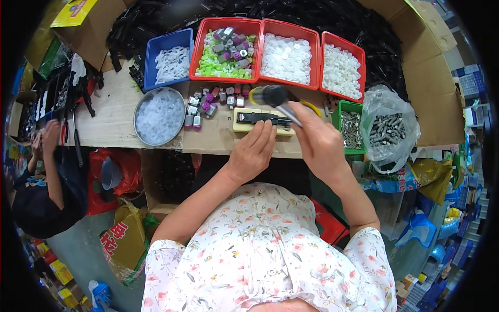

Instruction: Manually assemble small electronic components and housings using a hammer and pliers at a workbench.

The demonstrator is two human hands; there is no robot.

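The fingers [258, 136] of the left hand [249, 160] lie close together, their tips on a slim black part [249, 118] that sits lengthwise on the cream block [239, 128]; whether the thumb pinches it cannot be told. The fingers of the right hand [319, 141] are clamped on a hammer [272, 95]. Its metal handle slants over the block's right portion, and its dark, yellow-banded head, blurred, appears just past the block's far edge; its height is unclear.

The block rests on the table [112, 115] near the edge on the person's side. Just left of and beyond the block lie small grey-and-purple pieces [194, 109], and farther left stands a round metal bowl [138, 130] of translucent bits. Beyond the block are a blue bin [149, 58] of white sticks, a red bin [221, 79] of lime-green and grey-purple pieces, and two more red bins [290, 81] [337, 94] of whitish pieces. Behind these, farthest from the block, black strips [156, 15] are heaped.

Right of the block stand a green tray [353, 152] of metal pins and a clear plastic bag [382, 100] holding metal parts. Well left of the block, a co-worker [49, 200] in dark clothes has both hands raised at the table.
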